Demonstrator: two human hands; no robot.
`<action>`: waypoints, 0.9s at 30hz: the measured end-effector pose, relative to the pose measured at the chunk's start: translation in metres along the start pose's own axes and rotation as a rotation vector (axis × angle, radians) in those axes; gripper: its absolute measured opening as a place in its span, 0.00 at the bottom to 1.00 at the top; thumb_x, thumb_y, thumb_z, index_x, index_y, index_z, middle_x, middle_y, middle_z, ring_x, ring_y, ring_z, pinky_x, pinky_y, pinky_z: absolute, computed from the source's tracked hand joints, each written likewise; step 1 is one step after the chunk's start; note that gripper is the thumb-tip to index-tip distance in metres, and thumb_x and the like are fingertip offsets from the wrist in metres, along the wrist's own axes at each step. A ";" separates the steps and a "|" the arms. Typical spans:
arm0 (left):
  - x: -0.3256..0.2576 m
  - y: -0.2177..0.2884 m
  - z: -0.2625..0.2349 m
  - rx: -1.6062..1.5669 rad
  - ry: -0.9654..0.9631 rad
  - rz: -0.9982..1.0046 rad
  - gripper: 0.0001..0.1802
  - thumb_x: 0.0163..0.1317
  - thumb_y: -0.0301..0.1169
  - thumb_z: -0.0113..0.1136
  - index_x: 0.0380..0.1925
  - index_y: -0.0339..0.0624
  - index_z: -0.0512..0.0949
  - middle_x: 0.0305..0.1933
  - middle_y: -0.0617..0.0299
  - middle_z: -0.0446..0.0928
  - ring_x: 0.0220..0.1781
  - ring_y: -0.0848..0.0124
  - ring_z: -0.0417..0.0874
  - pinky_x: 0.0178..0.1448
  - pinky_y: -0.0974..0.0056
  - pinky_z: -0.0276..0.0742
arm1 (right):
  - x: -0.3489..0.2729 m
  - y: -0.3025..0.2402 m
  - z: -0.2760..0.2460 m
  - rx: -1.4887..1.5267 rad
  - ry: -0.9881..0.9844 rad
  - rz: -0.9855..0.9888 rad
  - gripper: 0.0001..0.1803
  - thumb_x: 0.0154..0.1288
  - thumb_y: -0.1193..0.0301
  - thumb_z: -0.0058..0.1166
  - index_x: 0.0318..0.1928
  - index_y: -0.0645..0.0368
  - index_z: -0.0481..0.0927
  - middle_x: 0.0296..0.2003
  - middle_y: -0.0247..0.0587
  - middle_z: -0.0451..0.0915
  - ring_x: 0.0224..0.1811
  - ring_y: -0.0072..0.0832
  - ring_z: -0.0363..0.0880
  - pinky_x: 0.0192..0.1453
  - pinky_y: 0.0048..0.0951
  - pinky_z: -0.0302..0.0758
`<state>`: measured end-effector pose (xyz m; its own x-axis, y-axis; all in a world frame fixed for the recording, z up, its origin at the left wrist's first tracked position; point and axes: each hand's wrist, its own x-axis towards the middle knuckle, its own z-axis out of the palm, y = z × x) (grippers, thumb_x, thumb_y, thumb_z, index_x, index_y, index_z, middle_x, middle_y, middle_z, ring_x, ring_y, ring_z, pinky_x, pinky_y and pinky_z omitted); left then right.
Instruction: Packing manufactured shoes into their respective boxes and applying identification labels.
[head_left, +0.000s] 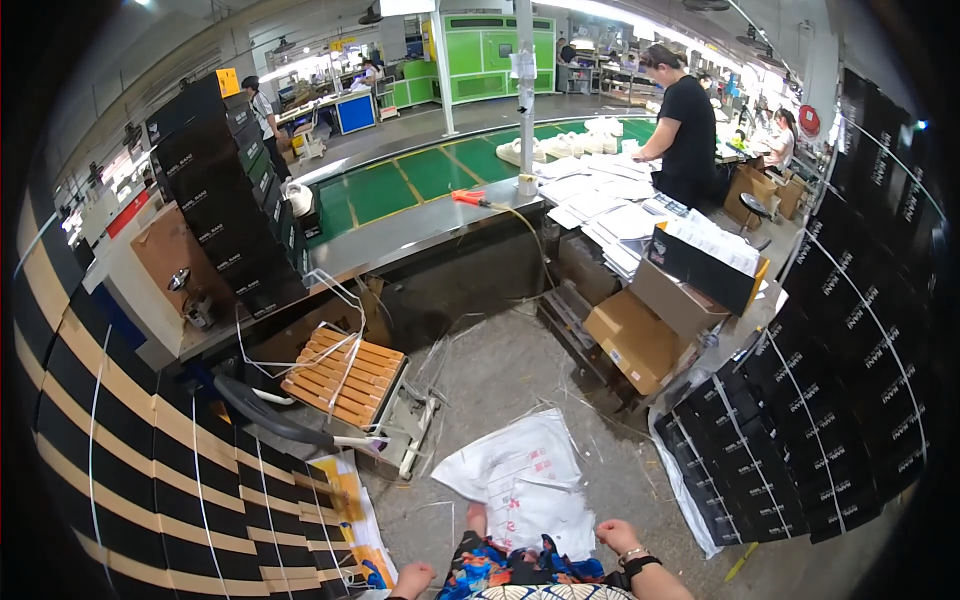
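White sack (pixel 528 462) lies near left grip (pixel 414 576) and right grip (pixel 618 537), both curled narrow; black box (pixel 692 272) holds papers (pixel 714 243).

creased woven-plastic sack (pixel 545 475), rough matt concrete floor (pixel 490 350), smooth wood-look slats (pixel 345 375); shiny metal ledge (pixel 400 243), smooth green belt (pixel 375 205), matt cardboard carton (pixel 630 345); smooth black card boxes (pixel 765 440), loose paper sheets (pixel 600 200), glossy painted cabinet (pixel 475 65), patterned cloth garment (pixel 480 570)

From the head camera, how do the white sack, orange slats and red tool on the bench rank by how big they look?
Largest to smallest:
1. White sack
2. Orange slats
3. Red tool, farthest away
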<state>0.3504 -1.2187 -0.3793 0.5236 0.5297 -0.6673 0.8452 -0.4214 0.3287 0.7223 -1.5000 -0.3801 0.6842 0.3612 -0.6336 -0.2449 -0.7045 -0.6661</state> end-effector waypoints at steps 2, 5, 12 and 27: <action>0.034 0.017 -0.025 -0.436 0.066 0.048 0.17 0.53 0.39 0.55 0.37 0.38 0.79 0.40 0.45 0.78 0.45 0.52 0.78 0.50 0.56 0.72 | -0.008 0.014 0.003 -0.003 0.018 0.070 0.08 0.47 0.67 0.56 0.24 0.58 0.81 0.19 0.33 0.79 0.22 0.22 0.76 0.30 0.25 0.72; 0.081 0.005 -0.047 -0.499 0.059 0.032 0.17 0.52 0.38 0.56 0.36 0.37 0.79 0.38 0.45 0.79 0.44 0.54 0.78 0.50 0.56 0.72 | -0.022 0.019 0.007 -0.113 0.104 0.272 0.09 0.46 0.65 0.57 0.23 0.58 0.81 0.17 0.33 0.79 0.21 0.24 0.76 0.28 0.27 0.72; 0.176 0.031 -0.142 -0.582 0.133 -0.019 0.11 0.51 0.33 0.56 0.31 0.38 0.79 0.30 0.53 0.80 0.34 0.66 0.80 0.39 0.62 0.75 | -0.024 0.004 0.001 -0.110 0.127 0.516 0.09 0.52 0.67 0.51 0.25 0.59 0.80 0.20 0.37 0.79 0.20 0.25 0.75 0.26 0.30 0.71; 0.157 -0.023 -0.134 -0.507 0.072 -0.259 0.15 0.52 0.39 0.54 0.31 0.39 0.80 0.31 0.49 0.80 0.38 0.57 0.81 0.43 0.59 0.75 | 0.056 -0.157 0.061 0.109 -0.002 0.304 0.07 0.56 0.72 0.53 0.34 0.62 0.79 0.25 0.32 0.78 0.25 0.21 0.74 0.32 0.24 0.72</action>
<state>0.4280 -1.0267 -0.4021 0.2835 0.6252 -0.7271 0.8832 0.1252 0.4521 0.7569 -1.3319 -0.3352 0.5668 0.1458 -0.8108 -0.5101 -0.7108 -0.4844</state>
